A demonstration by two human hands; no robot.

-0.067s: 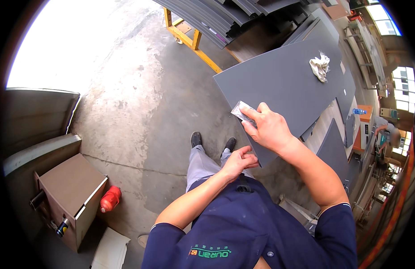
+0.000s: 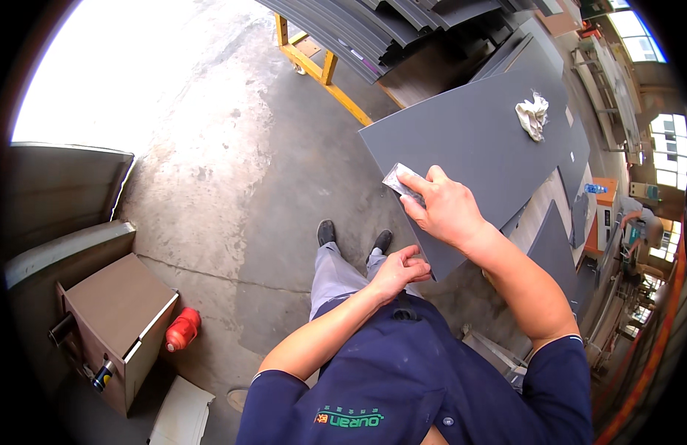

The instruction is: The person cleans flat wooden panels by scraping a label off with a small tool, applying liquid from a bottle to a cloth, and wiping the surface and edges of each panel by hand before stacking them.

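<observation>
Right hand grips what seems a scraper over the grey panel, near its edge.

White glare burns out the floor at its far left corner; windows glow beyond the grey panel's right edge; outer lines bend.

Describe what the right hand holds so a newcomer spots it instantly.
Find the large grey panel before the person. At its left edge, the right hand grips a small flat piece. Its pale, smudged, straight-edged face sets it apart from the darker panel and the crumpled white cloth.
</observation>
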